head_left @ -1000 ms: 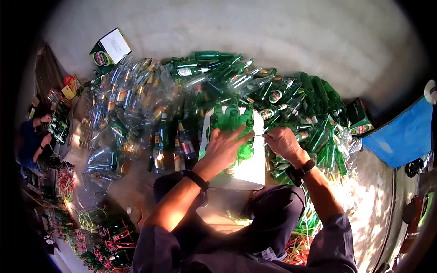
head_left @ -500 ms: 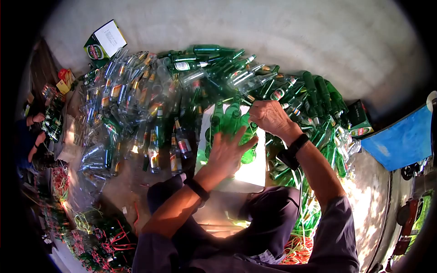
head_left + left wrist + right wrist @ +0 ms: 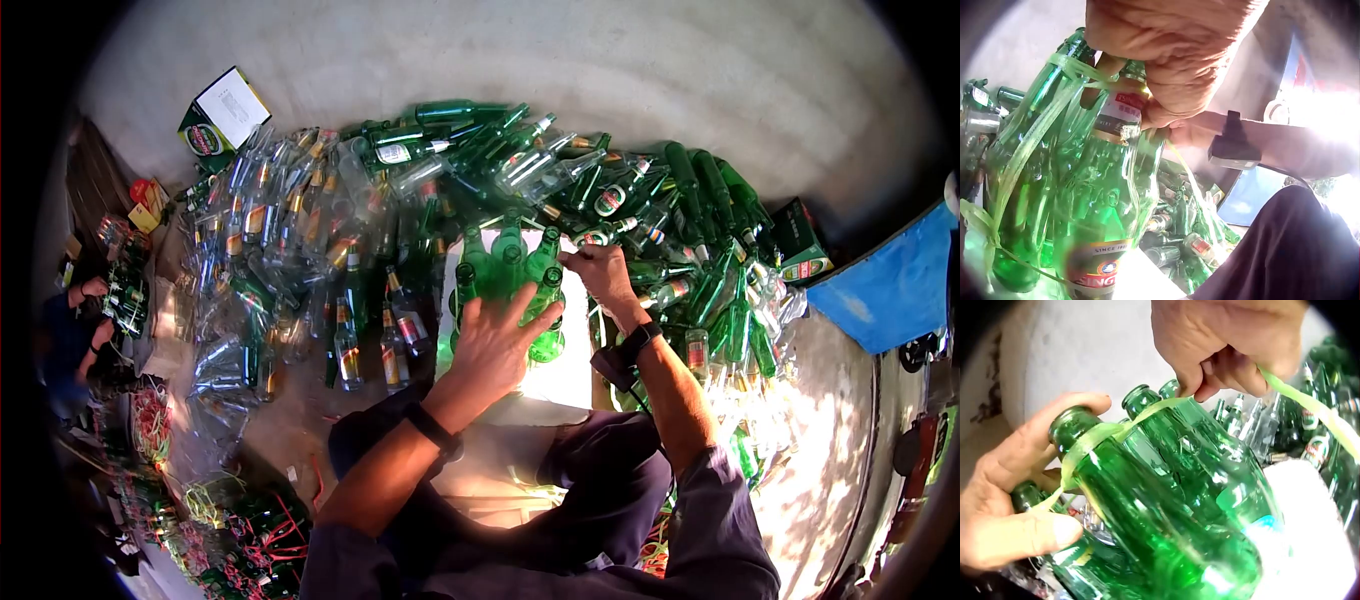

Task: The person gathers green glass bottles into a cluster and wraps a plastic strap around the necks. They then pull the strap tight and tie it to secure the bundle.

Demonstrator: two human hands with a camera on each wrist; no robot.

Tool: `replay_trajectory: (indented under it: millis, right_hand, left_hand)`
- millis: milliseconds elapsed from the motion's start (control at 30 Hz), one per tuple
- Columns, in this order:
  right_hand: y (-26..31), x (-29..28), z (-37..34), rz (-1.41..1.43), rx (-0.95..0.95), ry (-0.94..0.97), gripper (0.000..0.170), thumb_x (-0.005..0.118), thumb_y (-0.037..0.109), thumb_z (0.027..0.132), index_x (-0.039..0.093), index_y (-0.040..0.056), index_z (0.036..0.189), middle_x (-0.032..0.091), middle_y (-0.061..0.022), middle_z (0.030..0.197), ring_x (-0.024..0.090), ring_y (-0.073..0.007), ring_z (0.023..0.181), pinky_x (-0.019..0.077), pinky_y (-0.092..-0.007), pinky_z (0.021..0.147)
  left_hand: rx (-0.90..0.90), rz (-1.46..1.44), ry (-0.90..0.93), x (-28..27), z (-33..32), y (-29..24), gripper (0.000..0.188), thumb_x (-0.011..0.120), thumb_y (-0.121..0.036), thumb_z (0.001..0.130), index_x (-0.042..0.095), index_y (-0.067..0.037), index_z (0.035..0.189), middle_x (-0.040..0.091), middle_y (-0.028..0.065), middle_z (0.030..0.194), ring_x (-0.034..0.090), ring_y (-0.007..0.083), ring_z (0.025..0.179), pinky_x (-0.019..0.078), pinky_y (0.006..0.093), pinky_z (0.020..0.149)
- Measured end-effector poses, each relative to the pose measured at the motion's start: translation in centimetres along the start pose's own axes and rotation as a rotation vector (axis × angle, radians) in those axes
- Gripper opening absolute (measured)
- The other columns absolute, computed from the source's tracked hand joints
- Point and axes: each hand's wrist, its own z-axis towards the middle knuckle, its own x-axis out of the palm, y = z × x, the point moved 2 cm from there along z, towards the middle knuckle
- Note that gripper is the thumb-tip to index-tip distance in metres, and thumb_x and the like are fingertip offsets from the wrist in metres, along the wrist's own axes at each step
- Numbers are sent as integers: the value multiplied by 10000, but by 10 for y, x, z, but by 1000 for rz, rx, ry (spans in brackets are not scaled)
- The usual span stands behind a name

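Observation:
A cluster of green bottles (image 3: 509, 262) stands upright on a white surface (image 3: 572, 375). My left hand (image 3: 490, 345) grips a near bottle neck; the right wrist view shows its thumb and fingers (image 3: 1016, 487) on either side of that neck. Pale green strap (image 3: 1094, 436) passes round this neck and across to my right hand (image 3: 603, 280), which pinches it beside the far necks and has more strap trailing from the fist (image 3: 1235, 350). Strap (image 3: 1025, 153) also runs down the bottles' side in the left wrist view.
Loose green and clear bottles (image 3: 280, 220) are heaped left, beyond and right. Green cartons lie at the back left (image 3: 225, 110) and right (image 3: 803, 250). A blue sheet (image 3: 880, 290) is at far right. Another person's arms (image 3: 95, 335) handle bottles at far left. Red strapping (image 3: 270, 535) lies lower left.
My right hand has moved from the near right of the cluster up to its far right necks, then slightly outward and down. My left hand has stayed at the near bottles.

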Motion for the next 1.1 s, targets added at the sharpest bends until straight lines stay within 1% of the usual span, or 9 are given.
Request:
replay_trajectory:
  millis: [67, 167, 400, 600, 633, 800, 933, 967, 1100]
  right_hand:
    - [-9, 6, -12, 294, 112, 14, 298, 778, 234, 881, 745, -45, 779, 527, 18, 574, 424, -79, 577, 354, -321, 532]
    - [-19, 13, -22, 329, 128, 69, 241, 769, 196, 909, 774, -41, 867, 695, -25, 769, 522, -77, 700, 401, -279, 628]
    - [-27, 40, -22, 532, 132, 44, 210, 718, 151, 932, 755, -33, 838, 600, 45, 659, 439, -42, 570, 323, -265, 493]
    - [-22, 35, -10, 461, 282, 130, 198, 716, 148, 874, 734, -14, 762, 564, 18, 600, 442, -58, 476, 313, -268, 423]
    - [-5, 26, -9, 405, 356, 146, 122, 743, 70, 821, 730, -49, 845, 666, -48, 685, 583, -134, 598, 444, -314, 529]
    - [-66, 59, 26, 244, 253, 176, 213, 779, 181, 796, 736, -24, 757, 680, -111, 687, 614, -150, 653, 477, -358, 577]
    - [-67, 61, 33, 21, 157, 136, 358, 805, 313, 776, 742, -40, 771, 700, -156, 707, 650, -211, 673, 499, -407, 645]
    - [-58, 56, 29, 8, 194, 152, 372, 805, 327, 780, 744, -40, 777, 703, -158, 712, 656, -218, 678, 503, -403, 654]
    - [-40, 47, 18, -28, 178, 139, 392, 810, 359, 801, 755, -29, 807, 706, -145, 720, 652, -204, 684, 509, -384, 658]
  left_hand:
    - [5, -2, -2, 2, 0, 1, 646, 641, -21, 803, 587, -243, 1407, 515, 115, 1427, 599, 240, 991, 357, 418, 883]
    - [-7, -12, 27, -1, 1, -1, 636, 654, -39, 807, 589, -233, 1409, 522, 114, 1438, 605, 248, 1017, 369, 432, 897]
    - [-66, -223, 47, -14, 27, 13, 406, 707, -163, 863, 683, -126, 1267, 680, 88, 1287, 591, 285, 1189, 422, 479, 1019]
    - [-199, -564, 220, 28, 64, 39, 192, 685, -151, 895, 574, 4, 917, 679, 154, 913, 681, 388, 970, 498, 465, 925]
    - [-254, -659, 260, 33, 67, 42, 181, 664, -140, 908, 565, 12, 917, 655, 151, 875, 680, 383, 1036, 503, 453, 940]
    - [-438, -858, 418, 37, 83, 48, 224, 637, -104, 897, 491, 25, 788, 542, 87, 718, 599, 337, 1298, 478, 387, 1045]
    - [-372, -781, 436, 44, 87, 58, 263, 647, -108, 852, 462, 24, 721, 451, 36, 634, 644, 171, 872, 453, 379, 1100]
    - [-314, -761, 395, 43, 86, 57, 251, 648, -121, 836, 465, 16, 733, 448, 48, 643, 544, 180, 707, 521, 400, 982]
    - [-183, -526, 333, 32, 86, 47, 213, 644, -127, 847, 482, 1, 793, 517, 104, 718, 590, 284, 716, 535, 445, 803]
